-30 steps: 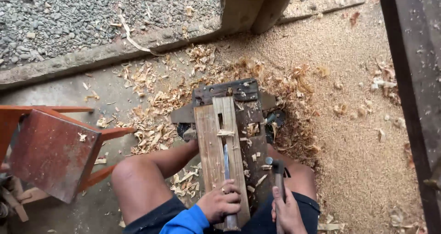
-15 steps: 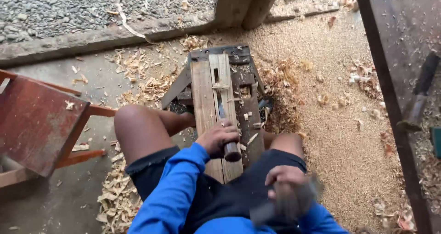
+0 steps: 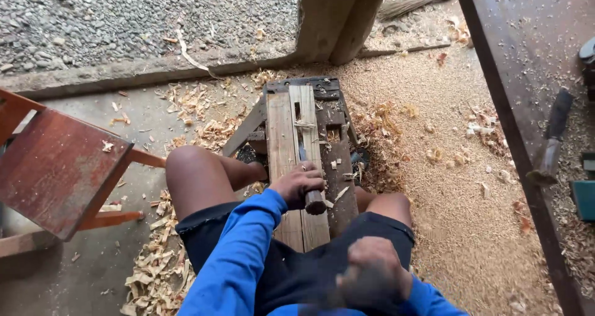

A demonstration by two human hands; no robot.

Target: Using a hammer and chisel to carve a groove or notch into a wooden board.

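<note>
While the left hand [image 3: 299, 182] grips a chisel [image 3: 311, 192] over the plank [image 3: 290, 130], the blurred right hand [image 3: 372, 275] looks closed; its contents are unclear.

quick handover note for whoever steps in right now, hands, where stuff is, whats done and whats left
Left hand grips a chisel handle, blade set on the wooden planks across the low bench.
Right hand is raised near the lap, blurred; what it holds cannot be told.
Done: shavings and sawdust lie around, and a slot shows in the right plank.
Left: cannot tell how much cutting remains.
</note>
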